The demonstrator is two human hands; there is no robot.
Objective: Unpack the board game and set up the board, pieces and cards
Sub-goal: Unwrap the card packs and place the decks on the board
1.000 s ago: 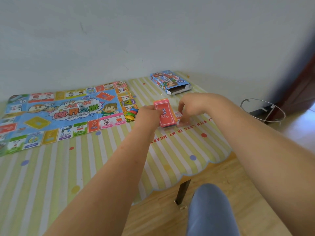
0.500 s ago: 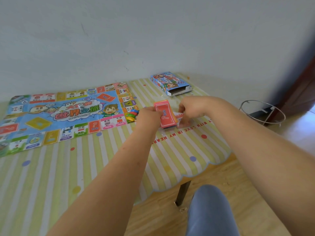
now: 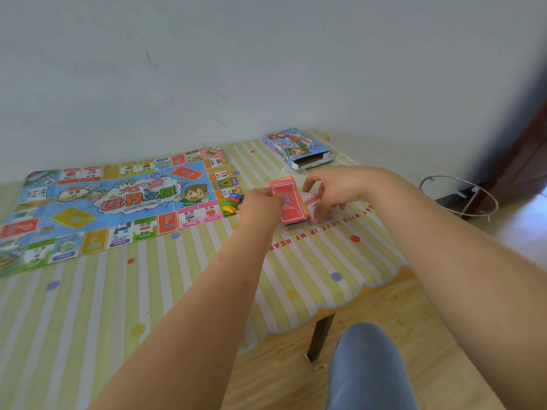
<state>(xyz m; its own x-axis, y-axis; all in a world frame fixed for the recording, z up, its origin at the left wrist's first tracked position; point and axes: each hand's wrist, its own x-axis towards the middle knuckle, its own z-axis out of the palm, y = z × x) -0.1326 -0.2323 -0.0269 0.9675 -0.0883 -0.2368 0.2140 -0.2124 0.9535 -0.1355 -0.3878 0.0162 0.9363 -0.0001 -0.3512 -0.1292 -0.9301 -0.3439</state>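
Right grip (image 3: 334, 187) has edged rightward, pinching loose cards (image 3: 314, 205); left grip (image 3: 262, 205) clamps red deck (image 3: 288, 202) near bench (image 3: 296, 279) right edge.

"?" on cards (image 3: 288, 204); "LOVE" on tablecloth (image 3: 325, 261)

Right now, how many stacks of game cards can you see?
2. A red paper card stack with a question mark sits in the left hand; a pink-and-white card stack is held by the right hand just beside it. Others may hide behind the hands.
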